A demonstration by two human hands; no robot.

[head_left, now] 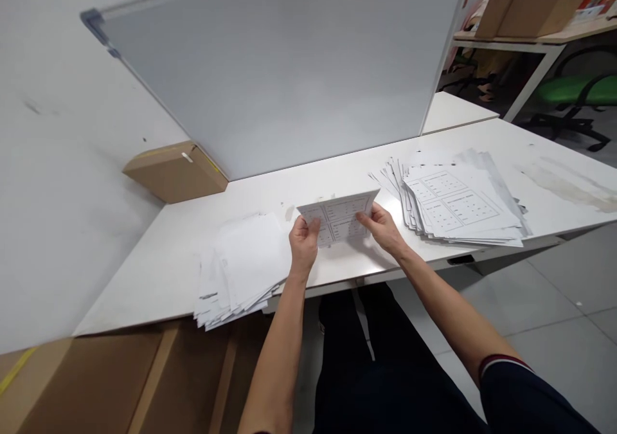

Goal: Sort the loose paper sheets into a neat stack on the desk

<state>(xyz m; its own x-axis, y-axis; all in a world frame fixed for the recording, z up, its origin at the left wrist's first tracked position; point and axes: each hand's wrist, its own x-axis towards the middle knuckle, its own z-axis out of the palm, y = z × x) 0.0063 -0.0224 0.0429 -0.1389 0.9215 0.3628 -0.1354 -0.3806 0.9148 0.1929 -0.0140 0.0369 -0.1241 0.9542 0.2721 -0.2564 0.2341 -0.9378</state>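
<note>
A printed sheet of paper, marked with boxes and small text, is held up over the desk between both hands. My left hand grips its left edge, thumb on the printed face. At the right edge, my right hand pinches the sheet the same way. Left of my hands lies an uneven stack of papers, blank side up, its corners hanging past the desk's front edge. To the right is a thicker, fanned pile of printed sheets. Fingers behind the held sheet are hidden.
A large whiteboard leans at the back of the white desk. One cardboard box sits at the back left; larger cardboard boxes stand below the desk at left. A green chair is at far right.
</note>
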